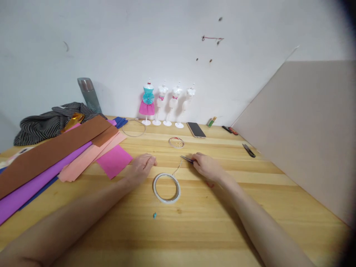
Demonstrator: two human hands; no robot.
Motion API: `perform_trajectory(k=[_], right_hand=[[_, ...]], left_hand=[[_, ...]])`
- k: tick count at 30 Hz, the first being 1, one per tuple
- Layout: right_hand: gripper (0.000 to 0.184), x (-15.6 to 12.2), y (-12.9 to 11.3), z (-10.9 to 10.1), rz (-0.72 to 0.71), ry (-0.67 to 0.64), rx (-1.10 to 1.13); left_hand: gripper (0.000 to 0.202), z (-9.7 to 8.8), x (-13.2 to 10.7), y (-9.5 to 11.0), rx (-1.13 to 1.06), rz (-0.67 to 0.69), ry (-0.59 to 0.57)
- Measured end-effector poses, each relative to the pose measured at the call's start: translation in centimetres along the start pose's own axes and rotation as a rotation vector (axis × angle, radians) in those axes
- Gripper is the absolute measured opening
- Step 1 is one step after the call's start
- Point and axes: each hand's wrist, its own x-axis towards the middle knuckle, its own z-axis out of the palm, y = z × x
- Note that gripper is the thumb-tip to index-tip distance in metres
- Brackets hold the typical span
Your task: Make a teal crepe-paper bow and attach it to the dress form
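Observation:
My left hand rests on the table with its fingers curled closed, beside a square of magenta fabric or paper. Nothing shows between those fingers. My right hand is closed around a slim pointed metal tool, whose tip points left; its handle is hidden, so its exact kind is unclear. Between and in front of my hands lies a roll of double-sided tape, with a thin loose strip running from it towards the tool. A small red piece lies partly under my right wrist.
Brown, purple and peach sheets lie at left. At the back stand a dressed mini mannequin and several white ones, with a phone nearby. Dark-handled cutters lie right; a tiny blue piece lies in front.

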Motion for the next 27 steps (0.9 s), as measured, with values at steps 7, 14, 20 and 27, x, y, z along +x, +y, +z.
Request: perform_trajectory(k=[7, 14, 20, 27], right_hand=[[0.017, 0.0, -1.2, 0.6, 0.064, 0.103, 0.160], [0.016, -0.1, -6.6, -1.3, -0.075, 0.043, 0.461], [0.011, 0.5, -12.2, -2.7, -0.226, -0.045, 0.681], [0.018, 0.3, -13.9, -2.5, -0.248, 0.042, 0.420]], left_hand=[[0.033, 0.3, -0.2, -0.5, -0.065, -0.009, -0.016], [0.020, 0.9, -0.2, -1.0, -0.175, -0.059, 0.076], [0.027, 1.0, -0.1, -1.4, -0.408, -0.147, 0.145], [0.054, -1.0, 0.9, -0.8, -0.775, -0.235, 0.196]])
